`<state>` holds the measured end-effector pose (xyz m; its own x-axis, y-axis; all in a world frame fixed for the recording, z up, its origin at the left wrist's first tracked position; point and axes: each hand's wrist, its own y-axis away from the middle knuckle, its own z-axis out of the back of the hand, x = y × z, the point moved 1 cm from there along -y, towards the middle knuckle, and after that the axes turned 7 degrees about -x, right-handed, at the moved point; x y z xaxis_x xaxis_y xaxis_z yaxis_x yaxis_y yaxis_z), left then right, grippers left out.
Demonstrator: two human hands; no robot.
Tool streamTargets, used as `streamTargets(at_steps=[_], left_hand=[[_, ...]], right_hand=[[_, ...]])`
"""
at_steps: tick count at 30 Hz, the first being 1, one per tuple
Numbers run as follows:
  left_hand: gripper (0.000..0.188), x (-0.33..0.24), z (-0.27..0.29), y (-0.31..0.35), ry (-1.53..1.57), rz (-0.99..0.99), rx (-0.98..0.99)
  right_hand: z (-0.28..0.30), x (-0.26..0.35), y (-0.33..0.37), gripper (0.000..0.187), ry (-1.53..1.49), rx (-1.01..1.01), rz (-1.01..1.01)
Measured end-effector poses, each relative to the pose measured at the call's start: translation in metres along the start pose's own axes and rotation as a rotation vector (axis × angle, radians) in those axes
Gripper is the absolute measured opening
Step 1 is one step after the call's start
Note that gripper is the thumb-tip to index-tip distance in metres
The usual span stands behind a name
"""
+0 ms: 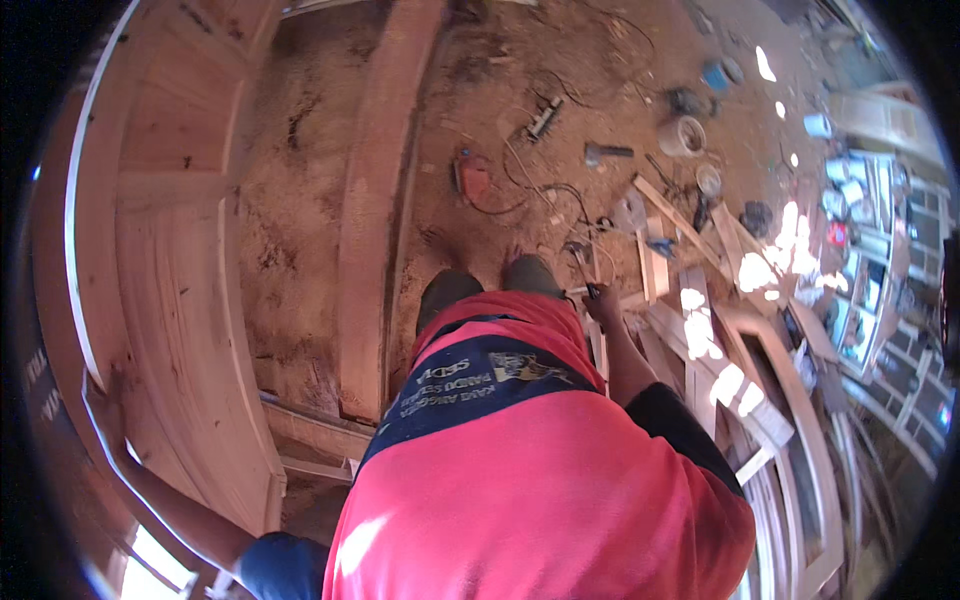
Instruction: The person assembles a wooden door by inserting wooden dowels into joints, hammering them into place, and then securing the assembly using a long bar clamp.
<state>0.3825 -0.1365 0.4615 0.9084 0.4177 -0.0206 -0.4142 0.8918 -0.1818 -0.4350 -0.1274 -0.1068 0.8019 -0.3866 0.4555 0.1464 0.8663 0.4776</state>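
At the far left, my left hand (108, 405) grips the outer edge of a large panelled wooden door (175, 270), though its fingers show only partly. The door stands on its side along my left. Beyond my right hip, my right hand (603, 305) is closed round the dark handle of a hammer (582, 262). The hammer's head points away from me, above the floor clutter. A long, thick wooden beam (385, 190) runs away from me between the door and my legs.
A red power tool (473, 180) with a cord lies ahead on the dusty floor, near a power strip (544, 118). Buckets (683, 136) stand farther right. Loose boards (665, 225) and wooden frames (790, 400) pile up at my right.
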Motion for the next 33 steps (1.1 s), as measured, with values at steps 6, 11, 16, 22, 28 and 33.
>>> streamTargets(at_steps=[6,11,16,22,28,33], left_hand=[[0.051,-0.125,-0.035,0.07,0.173,0.084,0.075],[0.049,-0.186,-0.064,0.109,0.045,0.133,0.122],[0.078,-0.225,-0.112,0.132,0.214,-0.065,0.121],[0.094,-0.314,-0.189,0.187,0.267,-0.091,0.173],[0.083,-0.35,-0.28,0.224,0.122,-0.186,0.073],[0.092,-0.364,-0.332,0.249,-0.034,-0.171,-0.032]], right_hand=[[-0.018,-0.027,0.007,0.041,0.136,0.095,-0.109],[0.0,-0.029,0.009,0.048,0.231,0.213,-0.035],[-0.014,-0.052,0.003,0.046,0.168,0.17,-0.091],[0.003,-0.064,0.027,0.038,0.086,0.125,-0.201],[0.033,-0.092,0.059,0.038,0.134,0.144,-0.364],[0.045,-0.097,0.068,0.051,0.084,0.125,-0.48]])
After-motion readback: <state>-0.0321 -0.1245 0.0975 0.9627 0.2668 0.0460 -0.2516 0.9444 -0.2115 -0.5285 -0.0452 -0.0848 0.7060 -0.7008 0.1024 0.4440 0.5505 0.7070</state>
